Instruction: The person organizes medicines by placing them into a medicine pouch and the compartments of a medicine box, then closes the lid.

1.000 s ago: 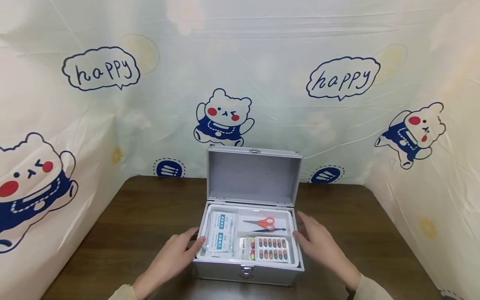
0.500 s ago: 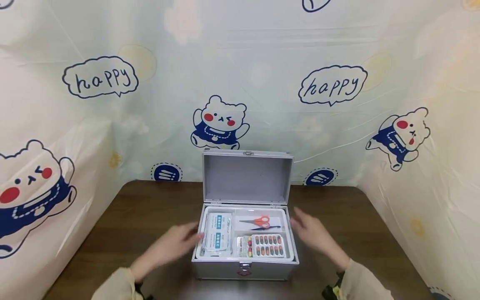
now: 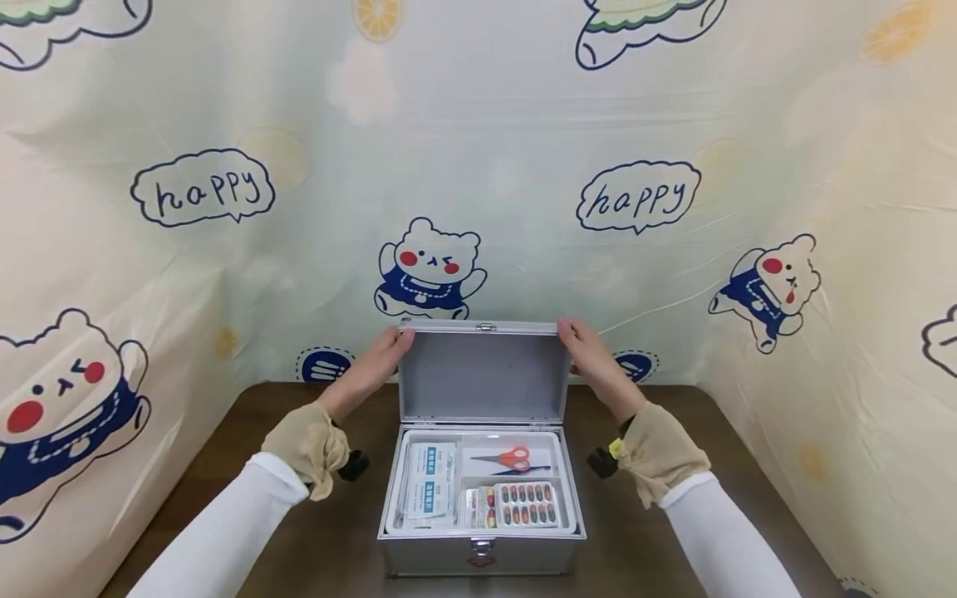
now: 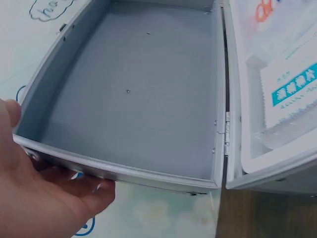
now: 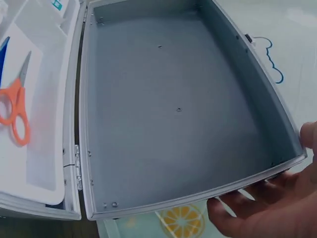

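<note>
A silver first-aid case stands on the table with its lid raised upright on rear hinges. My left hand grips the lid's upper left corner, thumb at the edge and fingers behind the side wall, as the left wrist view shows. At the opposite upper corner, my right hand holds the lid the same way. Inside the case sits a white tray. It contains white sachets with blue labels, orange-handled scissors, a slim blue item and blister packs of capsules.
The dark wooden table surrounds the case. A patterned cloth with bears and "happy" bubbles hangs behind it and on both sides. A metal latch is on the case's front, and a hinge joins the lid to the body.
Both hands have left the sides of the case body and moved up and back to the lid's top corners. The head view has tilted upward. The lid stays upright.
</note>
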Demonstrator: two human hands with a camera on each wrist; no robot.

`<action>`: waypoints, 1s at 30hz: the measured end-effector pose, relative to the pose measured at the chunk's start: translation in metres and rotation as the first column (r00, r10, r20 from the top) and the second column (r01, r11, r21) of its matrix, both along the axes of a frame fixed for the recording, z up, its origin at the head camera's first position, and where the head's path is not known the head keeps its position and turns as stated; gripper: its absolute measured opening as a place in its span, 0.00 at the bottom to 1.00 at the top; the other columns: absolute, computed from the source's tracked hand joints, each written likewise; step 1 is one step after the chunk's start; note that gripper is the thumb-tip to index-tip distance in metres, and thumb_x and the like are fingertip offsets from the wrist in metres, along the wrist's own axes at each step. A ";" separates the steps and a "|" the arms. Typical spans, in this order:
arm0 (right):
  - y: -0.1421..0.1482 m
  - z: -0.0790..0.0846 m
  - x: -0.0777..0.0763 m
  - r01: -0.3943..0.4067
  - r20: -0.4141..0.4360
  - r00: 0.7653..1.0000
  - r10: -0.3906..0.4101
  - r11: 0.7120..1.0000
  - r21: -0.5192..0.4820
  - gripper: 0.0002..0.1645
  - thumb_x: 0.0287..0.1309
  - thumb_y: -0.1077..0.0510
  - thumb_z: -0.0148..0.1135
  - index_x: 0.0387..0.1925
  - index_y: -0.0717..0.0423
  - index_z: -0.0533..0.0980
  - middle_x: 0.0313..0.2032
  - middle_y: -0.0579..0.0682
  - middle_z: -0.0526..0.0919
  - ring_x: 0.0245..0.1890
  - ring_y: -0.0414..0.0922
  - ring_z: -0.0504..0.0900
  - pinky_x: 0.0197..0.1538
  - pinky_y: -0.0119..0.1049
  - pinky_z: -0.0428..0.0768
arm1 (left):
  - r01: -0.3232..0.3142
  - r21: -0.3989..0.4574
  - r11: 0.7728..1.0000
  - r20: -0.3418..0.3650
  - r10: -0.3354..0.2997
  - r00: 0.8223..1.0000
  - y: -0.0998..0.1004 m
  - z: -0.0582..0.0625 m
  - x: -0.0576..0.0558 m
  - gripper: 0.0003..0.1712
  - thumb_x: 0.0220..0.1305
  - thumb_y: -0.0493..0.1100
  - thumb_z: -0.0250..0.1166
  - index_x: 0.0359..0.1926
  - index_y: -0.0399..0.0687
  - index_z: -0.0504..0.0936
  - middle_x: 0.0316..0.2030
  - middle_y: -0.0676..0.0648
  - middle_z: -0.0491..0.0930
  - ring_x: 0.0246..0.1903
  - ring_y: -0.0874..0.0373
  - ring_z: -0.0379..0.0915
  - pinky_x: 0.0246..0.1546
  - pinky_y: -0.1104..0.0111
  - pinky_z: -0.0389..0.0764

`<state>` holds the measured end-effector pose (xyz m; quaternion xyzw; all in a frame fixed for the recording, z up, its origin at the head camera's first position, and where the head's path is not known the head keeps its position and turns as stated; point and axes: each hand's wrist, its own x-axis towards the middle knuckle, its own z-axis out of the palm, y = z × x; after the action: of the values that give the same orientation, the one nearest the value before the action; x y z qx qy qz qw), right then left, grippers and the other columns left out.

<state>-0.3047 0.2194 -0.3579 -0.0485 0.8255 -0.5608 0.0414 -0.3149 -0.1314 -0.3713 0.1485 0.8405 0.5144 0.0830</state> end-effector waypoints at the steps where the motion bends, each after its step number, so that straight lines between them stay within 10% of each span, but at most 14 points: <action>1: -0.001 -0.003 0.003 -0.009 -0.005 1.000 0.009 1.000 0.006 0.34 0.77 0.38 0.37 0.70 0.57 0.58 0.73 0.60 0.56 0.72 0.58 0.57 0.70 0.63 0.63 | 0.009 0.011 1.000 -0.003 -0.009 1.000 -0.002 -0.003 0.004 0.45 0.77 0.65 0.33 0.78 0.37 0.39 0.78 0.33 0.42 0.77 0.35 0.41 0.72 0.40 0.55; 9: 0.018 -0.010 0.063 -0.120 -0.272 0.949 0.157 0.982 0.147 0.22 0.72 0.53 0.56 0.62 0.58 0.68 0.59 0.59 0.74 0.58 0.51 0.74 0.60 0.43 0.76 | 0.113 -0.040 0.993 -0.255 -0.119 0.959 -0.018 -0.018 0.065 0.29 0.80 0.52 0.44 0.74 0.45 0.56 0.68 0.39 0.67 0.67 0.42 0.64 0.66 0.41 0.66; 13: 0.019 -0.036 0.107 -0.124 -0.513 0.832 0.211 0.972 0.198 0.29 0.62 0.64 0.66 0.64 0.56 0.72 0.59 0.58 0.79 0.57 0.41 0.79 0.56 0.27 0.79 | 0.117 -0.140 0.983 -0.467 -0.170 0.868 -0.023 -0.040 0.103 0.32 0.75 0.40 0.55 0.75 0.49 0.55 0.71 0.43 0.66 0.67 0.46 0.67 0.65 0.51 0.71; 18: 0.013 -0.082 0.145 -0.187 -0.684 0.691 0.234 0.972 0.144 0.36 0.46 0.75 0.71 0.60 0.62 0.75 0.65 0.61 0.75 0.74 0.41 0.62 0.65 0.24 0.68 | 0.053 -0.184 0.981 -0.600 -0.156 0.784 -0.024 -0.085 0.145 0.42 0.65 0.34 0.64 0.75 0.46 0.55 0.78 0.42 0.51 0.77 0.61 0.46 0.72 0.80 0.53; 21: 0.007 -0.105 0.154 -0.212 -0.720 0.655 0.228 0.971 0.115 0.36 0.42 0.79 0.71 0.57 0.63 0.77 0.66 0.61 0.74 0.76 0.50 0.58 0.69 0.25 0.64 | 0.049 -0.122 0.991 -0.605 -0.114 0.788 -0.023 -0.111 0.159 0.42 0.62 0.31 0.64 0.74 0.42 0.56 0.79 0.41 0.47 0.78 0.69 0.39 0.71 0.85 0.45; 26: -0.001 -0.123 0.160 -0.165 -0.733 0.656 0.180 0.982 0.094 0.36 0.41 0.79 0.72 0.56 0.63 0.78 0.67 0.64 0.72 0.76 0.51 0.57 0.70 0.25 0.63 | -0.002 -0.018 1.000 -0.574 -0.009 0.819 -0.013 -0.134 0.169 0.43 0.63 0.27 0.62 0.76 0.41 0.55 0.79 0.42 0.45 0.77 0.72 0.38 0.71 0.85 0.44; 30: -0.003 -0.129 0.162 0.003 -0.713 0.693 0.112 0.988 0.157 0.42 0.38 0.75 0.76 0.60 0.58 0.76 0.70 0.64 0.67 0.76 0.43 0.60 0.69 0.20 0.61 | -0.096 0.026 0.995 -0.579 0.093 0.810 -0.001 -0.142 0.171 0.44 0.62 0.27 0.63 0.76 0.44 0.57 0.79 0.41 0.48 0.76 0.72 0.43 0.70 0.85 0.49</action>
<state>-0.1422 0.2159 -0.4874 -0.2853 0.8128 -0.4337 -0.2645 -0.1437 -0.1325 -0.5134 0.2559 0.8334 0.4464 -0.2015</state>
